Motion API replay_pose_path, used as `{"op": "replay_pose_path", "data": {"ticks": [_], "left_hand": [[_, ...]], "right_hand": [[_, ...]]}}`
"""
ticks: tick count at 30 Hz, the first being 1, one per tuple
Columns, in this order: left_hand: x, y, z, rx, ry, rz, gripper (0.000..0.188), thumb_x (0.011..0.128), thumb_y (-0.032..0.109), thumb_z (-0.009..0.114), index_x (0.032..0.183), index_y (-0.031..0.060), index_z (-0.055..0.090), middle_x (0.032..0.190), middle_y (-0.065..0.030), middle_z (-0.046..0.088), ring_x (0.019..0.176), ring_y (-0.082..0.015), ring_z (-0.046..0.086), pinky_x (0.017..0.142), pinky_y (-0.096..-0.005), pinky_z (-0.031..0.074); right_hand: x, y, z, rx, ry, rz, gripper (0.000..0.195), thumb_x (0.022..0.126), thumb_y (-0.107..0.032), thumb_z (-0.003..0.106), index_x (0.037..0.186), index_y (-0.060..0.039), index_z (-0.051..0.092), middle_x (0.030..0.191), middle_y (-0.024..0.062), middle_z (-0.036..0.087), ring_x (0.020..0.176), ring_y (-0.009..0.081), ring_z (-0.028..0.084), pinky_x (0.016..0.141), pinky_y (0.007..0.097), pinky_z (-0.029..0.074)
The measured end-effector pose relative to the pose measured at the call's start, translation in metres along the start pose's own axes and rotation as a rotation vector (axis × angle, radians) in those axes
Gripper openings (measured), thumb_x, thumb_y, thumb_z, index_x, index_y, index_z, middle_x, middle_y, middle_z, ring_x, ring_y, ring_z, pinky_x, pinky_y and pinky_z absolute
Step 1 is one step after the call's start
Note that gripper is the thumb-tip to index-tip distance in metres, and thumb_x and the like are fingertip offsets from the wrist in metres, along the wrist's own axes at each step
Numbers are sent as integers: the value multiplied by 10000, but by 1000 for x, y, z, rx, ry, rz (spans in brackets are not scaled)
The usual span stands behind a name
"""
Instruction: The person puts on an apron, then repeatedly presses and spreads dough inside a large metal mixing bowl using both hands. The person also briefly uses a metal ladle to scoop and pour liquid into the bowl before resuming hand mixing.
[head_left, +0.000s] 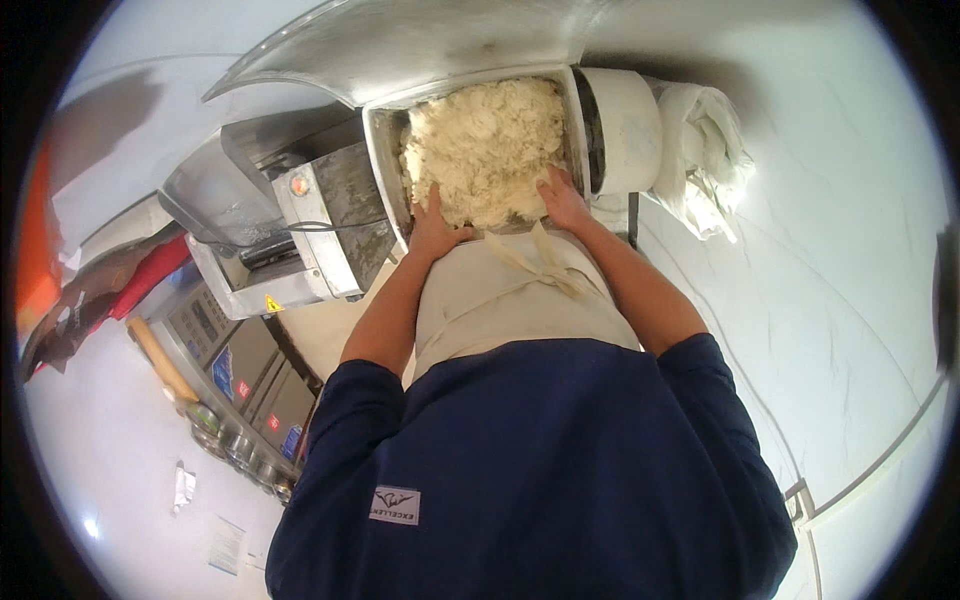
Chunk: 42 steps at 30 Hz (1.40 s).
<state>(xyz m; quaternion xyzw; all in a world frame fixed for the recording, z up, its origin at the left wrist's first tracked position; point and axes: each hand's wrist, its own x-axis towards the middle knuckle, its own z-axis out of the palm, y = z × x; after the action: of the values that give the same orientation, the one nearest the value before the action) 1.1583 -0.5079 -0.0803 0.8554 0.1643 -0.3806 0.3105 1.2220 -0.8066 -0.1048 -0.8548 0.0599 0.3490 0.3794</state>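
A large mass of shaggy, pale dough (487, 146) fills most of a metal mixer trough (379, 154) in front of my apron. My left hand (435, 229) is at the trough's near left corner, fingers spread against the dough's edge. Over at the near right corner, my right hand (561, 201) has its fingertips on the dough beside the inner wall. Neither hand has closed around anything. The mixer's curved metal lid (465, 37) stands raised behind the trough.
A dough-rolling machine (326, 232) with rollers and a warning sticker adjoins the trough's left side. A power cable (330, 225) crosses it. To the right are a white cylindrical housing (622, 131) and a plastic bag (705, 150). A steel cabinet (232, 345) stands lower left, by several metal bowls (240, 448).
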Motion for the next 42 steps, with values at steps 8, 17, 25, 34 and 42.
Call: {"op": "replay_pose_path", "data": {"ticks": [8, 17, 25, 34, 42], "left_hand": [[11, -9, 14, 23, -12, 89, 1237, 687, 570, 849, 1574, 34, 173, 1252, -394, 591, 1152, -487, 621, 999, -490, 499], [18, 1, 13, 264, 169, 143, 746, 775, 255, 791, 1434, 72, 493, 1311, -339, 534, 1148, -519, 567, 928, -526, 518], [60, 34, -44, 153, 327, 17, 571, 831, 73, 638, 1394, 131, 563, 1344, -360, 507, 1131, -492, 606, 961, -517, 517], [57, 49, -68, -124, 332, -45, 578, 830, 352, 772, 1298, 58, 603, 1168, -245, 695, 1120, -426, 645, 939, -496, 516], [23, 9, -22, -117, 254, 221, 1152, 725, 440, 866, 1596, 97, 195, 1570, -361, 201, 1433, -505, 316, 1150, -518, 350]], "right_hand": [[-20, -1, 3, -140, -13, 9, 744, 994, -439, 472, 1545, 20, 278, 1492, 354, 377, 1368, 516, 393, 1131, 543, 345], [-20, 0, 10, -174, -100, 132, 807, 960, -455, 533, 1539, 30, 252, 1502, 383, 327, 1385, 531, 363, 1153, 551, 323], [-17, 2, 9, -159, -114, 157, 883, 941, -501, 554, 1558, 19, 195, 1572, 361, 199, 1429, 531, 301, 1167, 540, 305], [-15, -1, 10, -186, -124, 158, 930, 942, -534, 553, 1596, -32, 124, 1575, 370, 185, 1438, 554, 262, 1189, 539, 265], [-13, -9, 4, -35, -44, 120, 894, 950, -491, 578, 1627, -172, 89, 1564, 417, 153, 1453, 565, 230, 1174, 540, 297]]}}
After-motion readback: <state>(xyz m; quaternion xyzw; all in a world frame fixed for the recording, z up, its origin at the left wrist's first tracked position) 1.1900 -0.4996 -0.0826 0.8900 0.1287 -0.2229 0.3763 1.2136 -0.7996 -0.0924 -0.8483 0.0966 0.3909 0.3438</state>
